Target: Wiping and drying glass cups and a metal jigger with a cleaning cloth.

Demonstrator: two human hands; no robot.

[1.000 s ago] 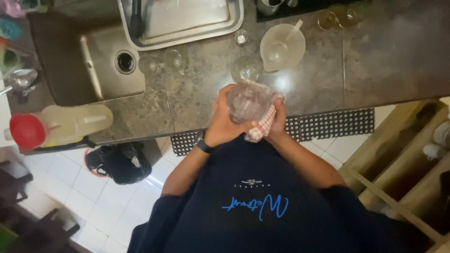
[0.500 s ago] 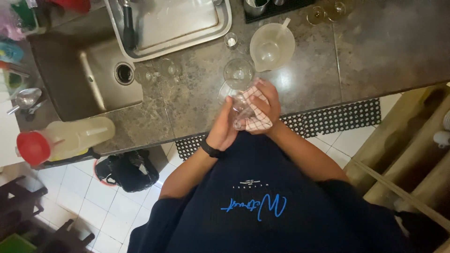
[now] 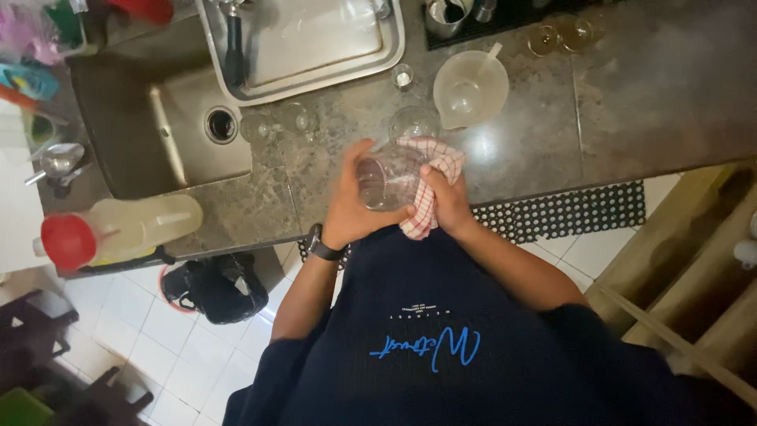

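Note:
I hold a clear drinking glass [image 3: 384, 180] over the edge of the dark stone counter [image 3: 631, 102]. My left hand [image 3: 347, 201] wraps around its left side. My right hand [image 3: 445, 201] presses a red-and-white checked cloth [image 3: 430, 185] against the glass's right side and rim. Both hands sit close to my chest, above my dark blue shirt. A black watch is on my left wrist.
A translucent plastic jug [image 3: 471, 87], another upturned glass [image 3: 412, 122] and small glasses [image 3: 276, 125] stand on the counter. A steel sink [image 3: 189, 130] and a metal tray [image 3: 315, 47] lie to the left. A bottle with a red cap [image 3: 118, 233] is at the left edge. A black perforated mat [image 3: 568, 209] covers the floor.
The glass has turned in my hands and the cloth has shifted along its right side. The view has moved slightly closer to the counter.

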